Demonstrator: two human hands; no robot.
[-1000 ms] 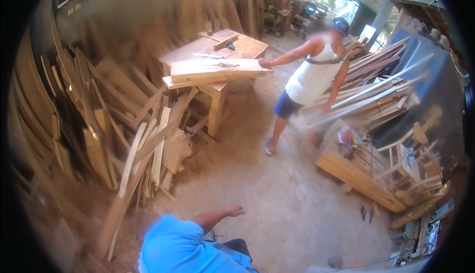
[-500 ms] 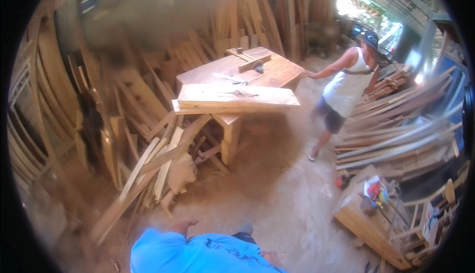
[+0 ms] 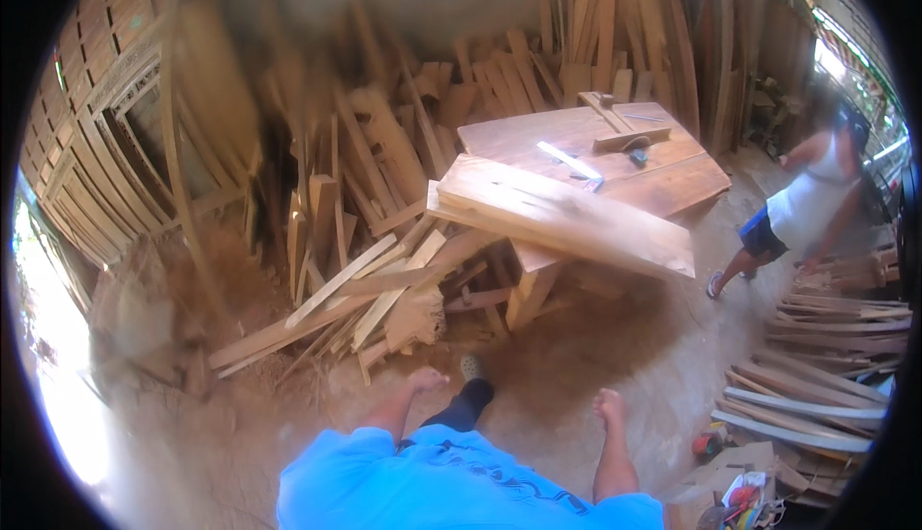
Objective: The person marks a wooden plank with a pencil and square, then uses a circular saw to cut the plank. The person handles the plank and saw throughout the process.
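Note:
Both of my forearms reach forward past my blue shirt. My left hand hangs over the floor beside the low end of a heap of offcuts, its fingers curled in and holding nothing I can see. Over the bare floor on the other side, my right hand is loosely closed, with nothing in it. Neither one touches anything. Ahead stands a wooden worktable with a stack of thick pale boards lying across its near edge. A metal square and a small wooden frame-like piece rest on the tabletop.
Tall planks lean along the back wall. Carved door panels stand at far left. A co-worker in a white top is beyond the table's right side. Stacked timber and a box of tools lie at the right.
My view has swung left, so the table sits further right in it. Both my hands have come forward into fuller sight. The co-worker's hand has left the table.

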